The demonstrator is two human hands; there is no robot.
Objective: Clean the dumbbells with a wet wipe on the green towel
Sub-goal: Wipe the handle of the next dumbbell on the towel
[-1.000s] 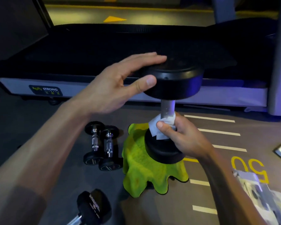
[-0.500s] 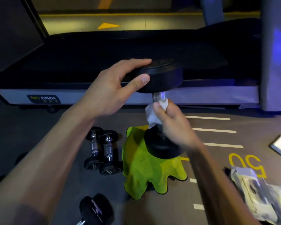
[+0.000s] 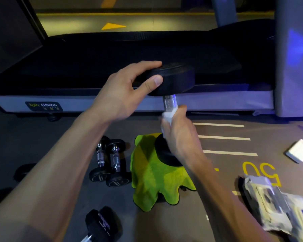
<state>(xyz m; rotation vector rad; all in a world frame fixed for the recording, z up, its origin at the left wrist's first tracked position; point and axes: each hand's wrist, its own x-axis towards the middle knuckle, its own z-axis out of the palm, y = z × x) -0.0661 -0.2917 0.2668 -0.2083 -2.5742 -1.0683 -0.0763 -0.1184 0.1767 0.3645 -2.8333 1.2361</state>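
At frame centre a black dumbbell [image 3: 171, 81] stands on end on the green towel [image 3: 152, 177], likely so its knurled chrome handle is exposed all round. The left hand [image 3: 122, 95] steadies the round rubber top head, thumb and fingers spread and clamped on its rim. The right hand [image 3: 178, 131] curls around the handle, pressing a crumpled white wet wipe [image 3: 168, 116] against the metal
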